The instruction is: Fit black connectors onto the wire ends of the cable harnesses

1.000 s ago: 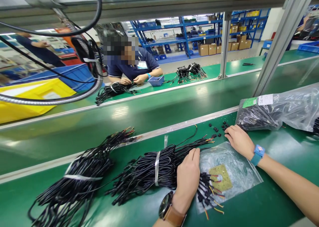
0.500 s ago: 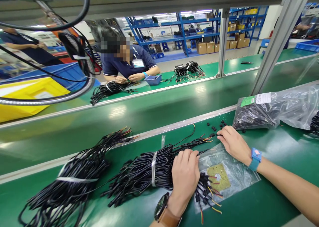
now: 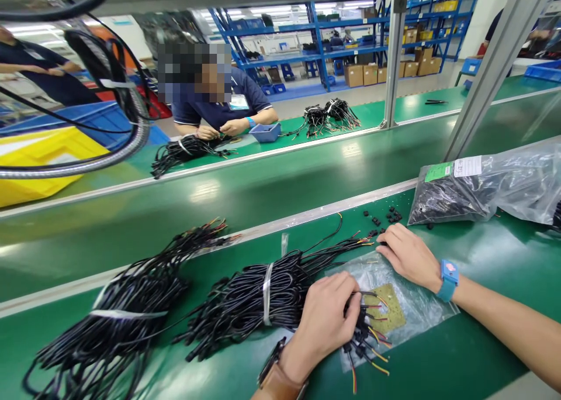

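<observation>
My left hand (image 3: 329,311) is closed at the right end of a tied bundle of black cables (image 3: 245,297), with a black cable's wire end showing past its thumb. Below those fingers, several cable ends with red and yellow wires (image 3: 372,347) fan out over a clear plastic bag (image 3: 421,306). A yellowish square pad with a hole (image 3: 394,315) shows in the bag area. My right hand (image 3: 405,257) is pinched beside small black plastic pieces (image 3: 393,214); a dark piece shows at its fingertips.
A second tied cable bundle (image 3: 131,306) lies to the left. At the right stands a clear bag of black parts (image 3: 456,195). Beyond the metal edge strip (image 3: 315,216), a co-worker (image 3: 219,102) handles cables near a blue tray (image 3: 265,132). An aluminium post (image 3: 486,72) rises at the right.
My left hand has turned and moved slightly down, and a cable's wire end now shows at its thumb. My right hand has shifted slightly down and left by the small black pieces.
</observation>
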Demonstrator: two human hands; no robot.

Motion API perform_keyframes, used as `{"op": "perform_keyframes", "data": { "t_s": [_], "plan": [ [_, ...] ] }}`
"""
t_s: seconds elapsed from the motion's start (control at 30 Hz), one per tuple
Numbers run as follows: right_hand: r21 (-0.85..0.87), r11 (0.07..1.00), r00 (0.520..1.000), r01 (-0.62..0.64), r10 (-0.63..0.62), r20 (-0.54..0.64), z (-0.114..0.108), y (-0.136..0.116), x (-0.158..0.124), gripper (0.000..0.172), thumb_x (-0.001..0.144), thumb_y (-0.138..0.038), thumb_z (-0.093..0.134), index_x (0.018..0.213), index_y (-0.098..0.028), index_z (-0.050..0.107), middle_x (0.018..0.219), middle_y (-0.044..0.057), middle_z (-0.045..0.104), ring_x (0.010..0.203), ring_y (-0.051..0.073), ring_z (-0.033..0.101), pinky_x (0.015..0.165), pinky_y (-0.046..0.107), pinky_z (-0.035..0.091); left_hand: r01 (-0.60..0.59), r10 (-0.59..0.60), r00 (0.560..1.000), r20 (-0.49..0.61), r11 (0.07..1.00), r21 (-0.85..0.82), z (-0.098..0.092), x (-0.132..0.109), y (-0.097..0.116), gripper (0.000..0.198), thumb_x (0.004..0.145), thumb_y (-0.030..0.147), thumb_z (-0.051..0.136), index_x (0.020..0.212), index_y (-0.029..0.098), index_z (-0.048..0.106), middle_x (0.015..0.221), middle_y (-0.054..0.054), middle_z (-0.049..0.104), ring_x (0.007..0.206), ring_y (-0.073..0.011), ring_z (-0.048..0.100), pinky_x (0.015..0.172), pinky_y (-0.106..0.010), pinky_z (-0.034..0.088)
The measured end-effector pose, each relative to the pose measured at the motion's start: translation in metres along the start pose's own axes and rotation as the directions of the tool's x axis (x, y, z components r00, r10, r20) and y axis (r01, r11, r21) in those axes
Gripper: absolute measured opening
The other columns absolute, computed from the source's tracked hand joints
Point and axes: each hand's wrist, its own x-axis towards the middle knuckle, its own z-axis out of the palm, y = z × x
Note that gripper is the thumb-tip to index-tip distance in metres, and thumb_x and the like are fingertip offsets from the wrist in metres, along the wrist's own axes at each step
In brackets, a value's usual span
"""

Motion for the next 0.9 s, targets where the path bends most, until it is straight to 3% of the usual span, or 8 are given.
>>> {"op": "perform_keyframes", "data": {
  "t_s": [0.13,0.3,0.6,0.9],
  "plan": [
    [-0.002,1.0,1.0,0.014,-0.014,0.013,0.0,-0.002,-0.001,0.013,0.105,-0.025,0.05,0.105,-0.018,0.06,0.097,0.008,0.062,0.093,0.025,0.054,0.08,0.041,0.048,0.004,0.007,0.994,0.106,0.994,-0.105,-0.004,0.0,-0.001,0.012,0.098,0.021,0.048,0.09,0.022,0.056,0.081,0.001,0.064,0.074,-0.0152,0.06,0.068,-0.029,0.041],
    [0.024,0.998,0.998,0.058,-0.059,0.002,-0.002,-0.006,-0.001,0.015,0.106,-0.027,0.048,0.105,-0.018,0.06,0.096,0.008,0.063,0.09,0.024,0.054,0.078,0.039,0.046,0.057,-0.042,0.982,0.182,0.996,-0.075,-0.007,0.001,-0.001,0.019,0.1,0.023,0.048,0.083,0.022,0.057,0.079,0.0,0.065,0.074,-0.016,0.062,0.068,-0.029,0.04],
    [0.148,0.979,0.989,0.144,-0.138,-0.048,-0.004,-0.017,-0.008,0.018,0.107,-0.033,0.046,0.104,-0.019,0.057,0.09,0.005,0.066,0.079,0.021,0.053,0.071,0.035,0.04,-0.006,-0.009,0.988,0.156,0.995,0.098,-0.001,0.001,0.0,0.025,0.097,0.021,0.047,0.073,0.022,0.053,0.07,-0.001,0.064,0.066,-0.0186,0.06,0.064,-0.032,0.036],
    [0.355,0.915,0.977,0.191,-0.211,0.019,-0.004,-0.027,-0.012,0.025,0.109,-0.032,0.035,0.099,-0.02,0.054,0.088,0.006,0.064,0.08,0.02,0.055,0.073,0.035,0.043,-0.009,-0.018,0.991,0.132,0.979,0.203,0.002,0.003,0.003,0.026,0.093,0.019,0.05,0.068,0.022,0.053,0.06,-0.002,0.061,0.057,-0.0194,0.058,0.057,-0.034,0.026]
  ]
}}
